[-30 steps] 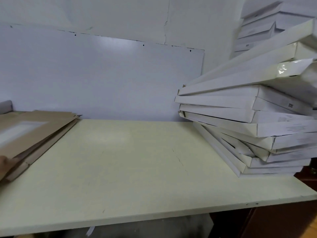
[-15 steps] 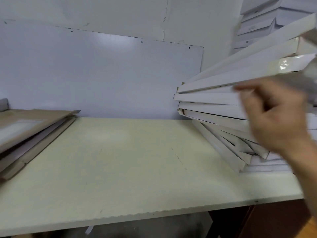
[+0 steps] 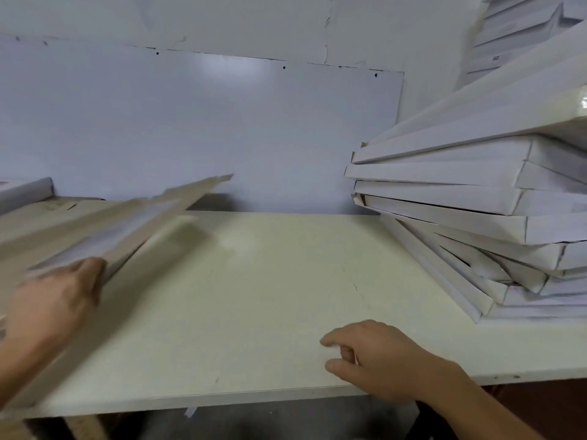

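My left hand (image 3: 54, 296) grips the near corner of a flat brown cardboard piece (image 3: 149, 214) and holds it tilted, its far end raised over the table's left side. The piece is blurred by motion. Under it lies a pile of more brown cardboard (image 3: 38, 214). My right hand (image 3: 378, 357) hovers low over the front of the cream table (image 3: 260, 296), fingers loosely curled, holding nothing. A leaning stack of flat white boxes (image 3: 470, 198) fills the right side.
A white board (image 3: 197, 128) covers the wall behind the table. More white boxes (image 3: 521, 30) are piled at the top right. A grey box edge (image 3: 25, 192) shows at the far left. The table's front edge runs just below my right hand.
My left hand came into view and lifted the top cardboard piece off the left pile. My right hand dropped from in front of the white stack to the table's front.
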Motion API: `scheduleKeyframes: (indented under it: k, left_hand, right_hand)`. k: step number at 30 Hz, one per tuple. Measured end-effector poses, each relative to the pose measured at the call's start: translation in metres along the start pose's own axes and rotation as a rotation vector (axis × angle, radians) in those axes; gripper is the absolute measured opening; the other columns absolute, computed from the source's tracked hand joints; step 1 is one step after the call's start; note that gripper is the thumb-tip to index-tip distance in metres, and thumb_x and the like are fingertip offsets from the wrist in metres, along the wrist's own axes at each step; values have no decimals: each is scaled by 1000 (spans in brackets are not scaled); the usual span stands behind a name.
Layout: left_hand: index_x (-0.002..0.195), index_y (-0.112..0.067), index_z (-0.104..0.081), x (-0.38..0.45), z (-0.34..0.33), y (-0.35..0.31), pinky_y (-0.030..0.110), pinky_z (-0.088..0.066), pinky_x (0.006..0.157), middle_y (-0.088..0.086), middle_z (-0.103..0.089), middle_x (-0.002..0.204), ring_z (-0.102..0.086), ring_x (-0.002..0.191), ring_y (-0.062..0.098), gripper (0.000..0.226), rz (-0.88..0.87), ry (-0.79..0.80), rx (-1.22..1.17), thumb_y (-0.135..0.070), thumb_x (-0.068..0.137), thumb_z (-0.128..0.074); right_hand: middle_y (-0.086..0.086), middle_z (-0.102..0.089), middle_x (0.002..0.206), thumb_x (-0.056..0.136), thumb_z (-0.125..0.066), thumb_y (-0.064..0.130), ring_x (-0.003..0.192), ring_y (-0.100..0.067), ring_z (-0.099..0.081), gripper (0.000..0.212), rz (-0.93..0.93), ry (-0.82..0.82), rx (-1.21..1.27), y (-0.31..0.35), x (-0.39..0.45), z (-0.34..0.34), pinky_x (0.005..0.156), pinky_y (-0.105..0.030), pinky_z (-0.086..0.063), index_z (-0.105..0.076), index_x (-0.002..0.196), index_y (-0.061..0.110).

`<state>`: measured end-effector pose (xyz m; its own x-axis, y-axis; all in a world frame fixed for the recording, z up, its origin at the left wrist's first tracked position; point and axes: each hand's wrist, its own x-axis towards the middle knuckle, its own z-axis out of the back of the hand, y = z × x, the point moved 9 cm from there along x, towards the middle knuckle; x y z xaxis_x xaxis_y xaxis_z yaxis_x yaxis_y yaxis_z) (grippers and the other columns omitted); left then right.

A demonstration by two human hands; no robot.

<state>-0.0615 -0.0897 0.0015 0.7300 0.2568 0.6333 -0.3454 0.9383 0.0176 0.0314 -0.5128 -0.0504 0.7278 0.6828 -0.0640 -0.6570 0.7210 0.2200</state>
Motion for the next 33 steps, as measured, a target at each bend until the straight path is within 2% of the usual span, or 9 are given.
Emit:
scheduleKeyframes:
  k: [4,6,9,12,17,21,24,28,33]
  left_hand:
    - [102,-16,-67,-23,20,-66,44,-55,61,13,-73,101,-70,74,37,31,-192,-39,-66,-30,92,-41]
    - [107,-13,-71,-35,28,-95,45,-57,67,8,-73,113,-73,85,34,39,-290,-25,-115,-28,90,-40]
    - [108,-13,-74,-52,23,-125,34,-54,78,4,-72,114,-73,92,25,42,-472,7,-188,-22,84,-40]
    - [112,-16,-73,-65,13,-140,26,-43,89,-4,-70,120,-69,101,15,40,-608,114,-273,-18,87,-42]
    - [128,-29,-61,-77,4,-128,22,-40,98,-21,-55,137,-56,119,2,39,-667,196,-442,-23,94,-43]
    - [134,-35,-55,-80,-12,-106,19,-38,103,-26,-47,142,-48,128,1,38,-675,278,-466,-31,101,-37]
    - [124,-36,-59,-75,-23,-84,17,-43,94,-26,-57,128,-56,116,2,29,-616,319,-495,-36,102,-41]
    - [95,-43,-58,-61,-29,-50,11,-41,63,-22,-58,84,-60,71,-4,15,-389,320,-431,-51,97,-46]
    - [95,-45,-45,-48,-29,-40,26,-47,46,-22,-60,67,-57,55,-2,28,-165,347,-207,-70,85,-40]
  right_hand:
    - [22,-54,105,99,-46,48,89,2,-47,43,17,-138,1,-4,11,6,85,-24,-40,-48,141,38]
    - [19,-43,132,101,-45,43,116,-2,-41,51,28,-196,5,-8,14,8,96,-24,-38,-33,151,39]
    - [19,-6,163,102,-47,37,149,-5,-4,71,43,-225,-10,-15,21,6,120,-25,-16,-3,158,40]
    - [22,19,162,103,-43,39,149,-4,20,77,35,-214,-74,-21,26,3,122,-28,8,14,155,44]
    - [16,-3,166,104,-35,44,151,-7,12,63,7,-169,-160,-34,30,-7,122,-35,11,-2,158,39]
    - [19,-44,143,101,-33,52,135,-11,-34,43,25,-132,-197,-28,23,-10,115,-34,-18,-43,140,38]
    - [19,-55,120,103,-33,49,113,-9,-46,33,62,-122,-155,-16,17,-5,97,-31,-37,-56,122,34]
    - [6,-45,73,105,-30,42,74,-16,-45,37,56,-150,-68,-3,16,2,66,-34,-34,-38,72,27]
    - [10,-58,81,103,-34,50,75,-14,-50,30,0,-157,-42,-6,34,3,63,-30,-34,-50,88,31]
